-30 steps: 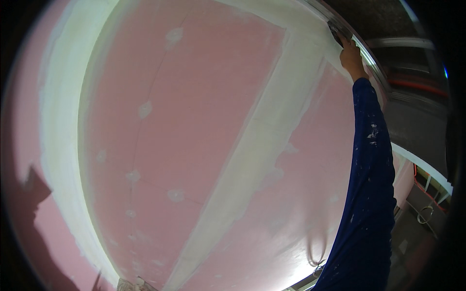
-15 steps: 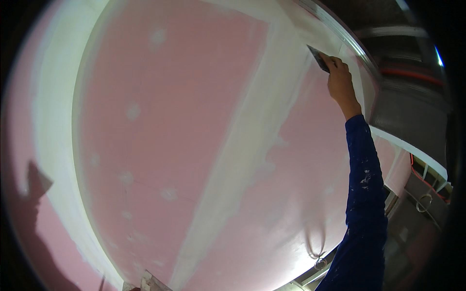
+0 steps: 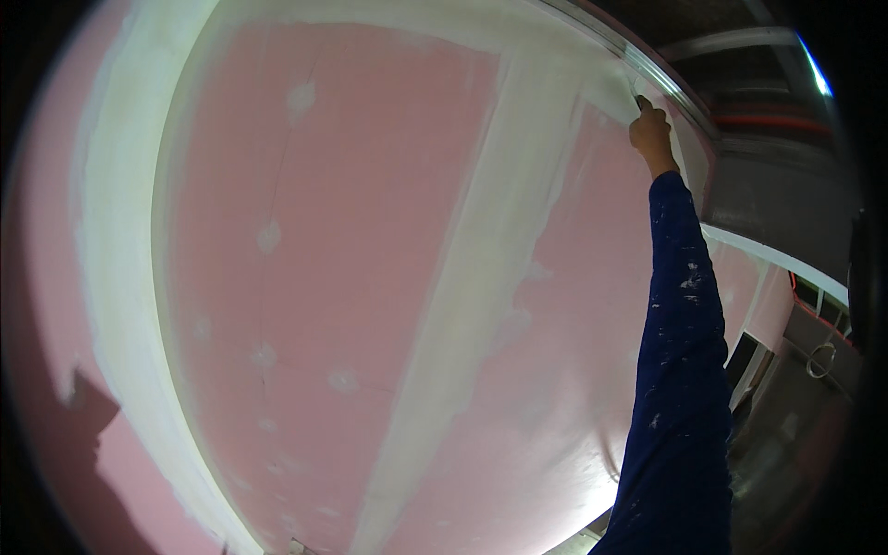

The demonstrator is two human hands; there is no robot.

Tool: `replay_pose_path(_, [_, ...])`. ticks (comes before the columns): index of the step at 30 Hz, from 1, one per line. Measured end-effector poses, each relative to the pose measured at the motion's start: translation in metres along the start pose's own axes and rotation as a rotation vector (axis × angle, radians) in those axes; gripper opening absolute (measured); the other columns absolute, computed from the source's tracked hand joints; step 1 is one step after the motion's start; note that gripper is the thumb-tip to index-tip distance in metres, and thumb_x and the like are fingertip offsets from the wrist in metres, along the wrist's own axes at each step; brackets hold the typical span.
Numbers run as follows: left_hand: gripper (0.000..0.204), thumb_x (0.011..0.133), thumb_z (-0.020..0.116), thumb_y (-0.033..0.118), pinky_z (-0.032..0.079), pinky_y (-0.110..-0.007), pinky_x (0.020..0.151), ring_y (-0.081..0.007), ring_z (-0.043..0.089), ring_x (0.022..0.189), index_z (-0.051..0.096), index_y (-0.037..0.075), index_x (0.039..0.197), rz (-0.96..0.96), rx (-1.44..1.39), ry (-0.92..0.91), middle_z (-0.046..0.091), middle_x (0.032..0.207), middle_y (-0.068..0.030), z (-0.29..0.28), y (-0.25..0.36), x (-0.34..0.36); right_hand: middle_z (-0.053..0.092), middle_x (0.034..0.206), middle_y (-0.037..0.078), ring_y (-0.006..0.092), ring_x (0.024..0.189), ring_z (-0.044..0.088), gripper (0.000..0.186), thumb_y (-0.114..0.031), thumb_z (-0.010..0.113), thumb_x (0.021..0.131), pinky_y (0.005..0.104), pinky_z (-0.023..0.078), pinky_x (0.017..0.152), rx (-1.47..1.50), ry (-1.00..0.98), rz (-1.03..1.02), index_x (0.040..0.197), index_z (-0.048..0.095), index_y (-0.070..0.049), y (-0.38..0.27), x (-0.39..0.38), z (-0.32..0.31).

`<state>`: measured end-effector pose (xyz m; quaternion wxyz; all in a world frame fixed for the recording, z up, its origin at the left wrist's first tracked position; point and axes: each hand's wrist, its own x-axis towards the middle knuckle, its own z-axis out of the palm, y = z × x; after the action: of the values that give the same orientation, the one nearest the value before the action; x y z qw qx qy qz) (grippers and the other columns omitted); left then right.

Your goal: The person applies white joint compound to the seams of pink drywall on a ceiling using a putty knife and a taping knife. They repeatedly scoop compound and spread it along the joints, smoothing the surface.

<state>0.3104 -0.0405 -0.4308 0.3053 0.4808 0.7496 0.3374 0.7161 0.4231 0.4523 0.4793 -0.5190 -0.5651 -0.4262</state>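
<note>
Pink panel [image 3: 370, 231] crossed by a pale band [image 3: 481, 268] | right hand [image 3: 651, 137] grips a thin-bladed tool [image 3: 636, 94] at upper right, near a metal rail [image 3: 659, 69] | white-flecked blue sleeve [image 3: 689, 351] hides part of the panel | wire loop [image 3: 810, 357] far right | left hand out of view, state untellable

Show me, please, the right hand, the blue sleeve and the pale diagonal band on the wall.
Right hand [image 3: 651, 135], head view: back of the hand.
Blue sleeve [image 3: 683, 351], head view: midway along its visible length.
Pale diagonal band [image 3: 475, 287], head view: its middle stretch.
</note>
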Motion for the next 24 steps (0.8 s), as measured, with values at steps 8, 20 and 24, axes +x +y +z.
replay_pose_path(8, [0.048, 0.086, 0.078, 0.033, 0.054, -0.046, 0.087, -0.0362, 0.068, 0.104, 0.067, -0.002, 0.117, -0.035, 0.065, 0.004, 0.072, 0.110, -0.0215, -0.026, -0.003, 0.009, 0.052, 0.135, 0.027, 0.0531, 0.122, 0.053, 0.046, -0.015, 0.052, 0.097, 0.0658, 0.052, 0.096, -0.059, -0.002, -0.137, 0.143, 0.051, -0.009, -0.113, -0.070, -0.015])
replay_pose_path(20, [0.061, 0.087, 0.077, 0.030, 0.054, -0.044, 0.094, -0.0365, 0.068, 0.112, 0.060, -0.003, 0.135, 0.157, 0.070, -0.135, 0.073, 0.118, -0.0204, -0.037, 0.099, 0.044, 0.058, 0.122, 0.021, 0.0422, 0.110, 0.060, 0.041, -0.005, 0.055, 0.092, 0.0552, 0.055, 0.088, 0.264, -0.007, -0.521, 0.133, 0.055, -0.003, -0.150, -0.233, -0.070])
replay_pose_path(24, [0.065, 0.087, 0.078, 0.034, 0.055, -0.045, 0.089, -0.0363, 0.070, 0.107, 0.057, -0.002, 0.137, 0.267, -0.059, -0.180, 0.073, 0.117, -0.0210, -0.039, 0.125, 0.053, 0.061, 0.119, 0.023, 0.0383, 0.109, 0.062, 0.043, 0.005, 0.049, 0.093, 0.0397, 0.048, 0.098, 0.960, -0.388, -0.442, 0.135, 0.056, 0.002, -0.109, -0.377, -0.105])
